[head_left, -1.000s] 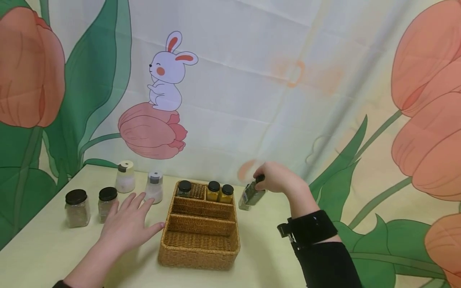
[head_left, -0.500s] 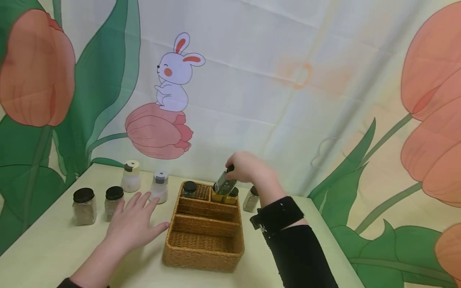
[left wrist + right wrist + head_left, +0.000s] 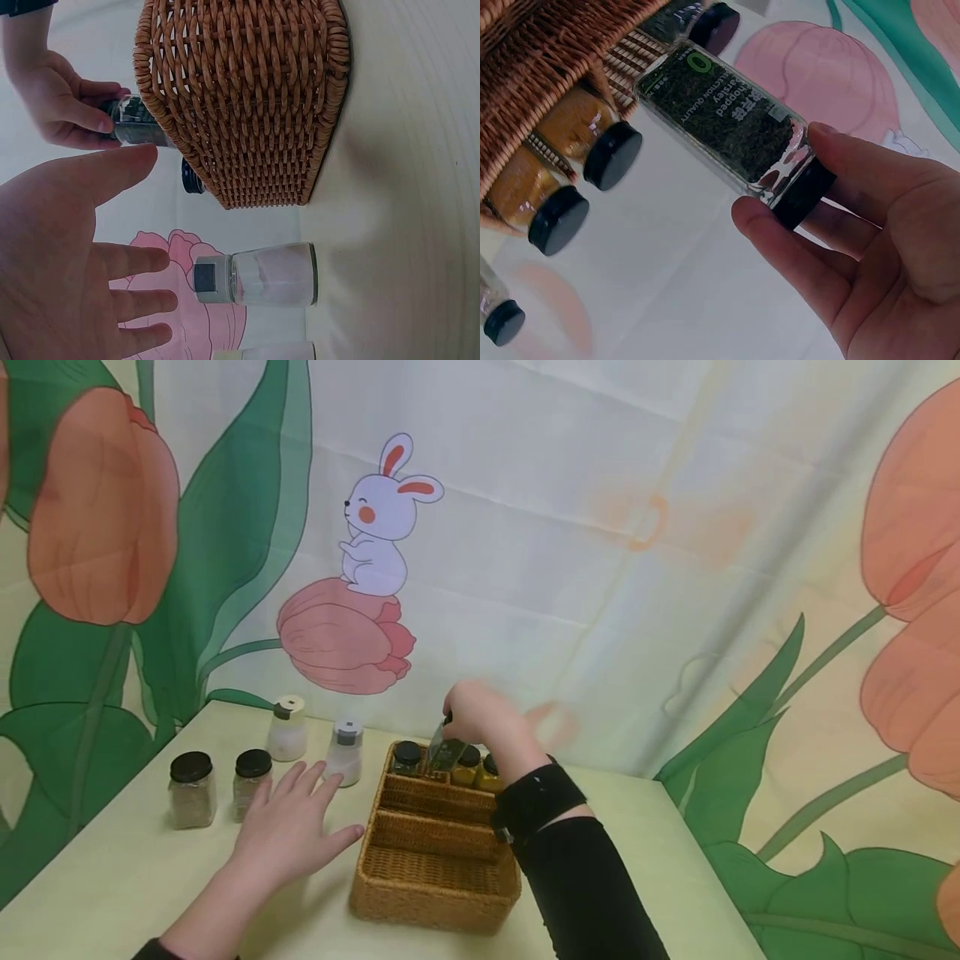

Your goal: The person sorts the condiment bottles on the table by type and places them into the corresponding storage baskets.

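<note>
My right hand [image 3: 491, 722] pinches a clear jar of chopped parsley [image 3: 724, 112] by its black lid and neck. The jar tilts, bottom first, over the back row of a wicker basket [image 3: 431, 906]. In that row, a black-lidded jar with dark contents [image 3: 407, 758] stands on one side of it. Two jars of yellow-orange spice [image 3: 577, 124] sit on the other side. My left hand [image 3: 288, 827] is held palm down with fingers spread, left of the basket. It holds nothing, and its thumb points toward the basket's wall.
Left on the table [image 3: 645, 877] stand two black-lidded jars [image 3: 192, 789] and two white-capped shakers, one [image 3: 346, 756] near the basket. Another black-lidded jar [image 3: 504, 319] is outside the basket on the right. A printed cloth [image 3: 570, 527] hangs behind.
My right hand has carried the parsley jar left, from the table beside the basket to over its back row. The left hand stays spread in the same place. The head view has shifted slightly.
</note>
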`<state>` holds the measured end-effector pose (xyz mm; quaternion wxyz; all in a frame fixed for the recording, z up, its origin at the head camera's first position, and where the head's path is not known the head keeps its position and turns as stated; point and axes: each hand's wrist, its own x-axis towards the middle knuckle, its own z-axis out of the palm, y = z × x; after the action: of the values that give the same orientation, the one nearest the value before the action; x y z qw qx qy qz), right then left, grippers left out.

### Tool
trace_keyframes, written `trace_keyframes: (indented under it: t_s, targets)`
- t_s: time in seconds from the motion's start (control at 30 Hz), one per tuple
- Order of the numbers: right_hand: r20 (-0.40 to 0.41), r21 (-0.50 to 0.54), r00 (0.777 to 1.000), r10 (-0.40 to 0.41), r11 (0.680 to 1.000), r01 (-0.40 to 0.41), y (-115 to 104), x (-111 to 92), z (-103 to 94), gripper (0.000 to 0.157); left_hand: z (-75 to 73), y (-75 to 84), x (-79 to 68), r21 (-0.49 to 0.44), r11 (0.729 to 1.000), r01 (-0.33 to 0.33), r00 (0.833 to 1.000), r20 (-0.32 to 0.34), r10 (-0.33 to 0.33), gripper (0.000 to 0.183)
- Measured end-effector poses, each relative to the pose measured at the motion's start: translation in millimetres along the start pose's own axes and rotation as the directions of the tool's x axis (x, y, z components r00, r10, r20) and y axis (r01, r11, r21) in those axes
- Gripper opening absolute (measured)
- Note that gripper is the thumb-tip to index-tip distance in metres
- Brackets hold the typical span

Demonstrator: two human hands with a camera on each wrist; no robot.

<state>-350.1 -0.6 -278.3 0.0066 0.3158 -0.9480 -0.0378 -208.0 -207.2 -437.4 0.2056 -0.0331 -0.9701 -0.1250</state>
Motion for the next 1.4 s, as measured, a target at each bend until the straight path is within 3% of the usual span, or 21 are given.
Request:
trace_keyframes:
  t_s: [0.37,0.6,0.83,1.07,1.4]
  targets:
    - [0.053,-0.024,0.998,0.046,0.999,-0.044,-7,23,23.7,0.016,2.6,-2.0,0.5,0.007,1.000,0.009,1.000,0.002,-0.009,0.083]
    - [0.078,0.000,0.994,0.083,0.997,-0.083,-11,30,43.4,0.024,1.0,-1.5,1.0,0.012,1.000,0.007,1.000,-0.009,-0.007,0.082]
    - [0.088,-0.024,0.993,0.077,0.997,-0.075,-17,35,62.3,0.017,1.8,-1.6,-1.1,0.015,1.000,0.012,1.000,-0.006,-0.012,0.081]
    - [0.068,-0.051,0.996,0.061,0.997,-0.058,-24,37,68.4,0.008,0.4,-1.3,-0.3,0.009,1.000,0.010,1.000,-0.013,-0.010,0.082]
    - [0.079,-0.037,0.994,0.078,0.996,-0.075,-24,35,74.2,0.012,2.4,-1.0,-0.1,0.010,1.000,0.012,1.000,-0.001,-0.012,0.082]
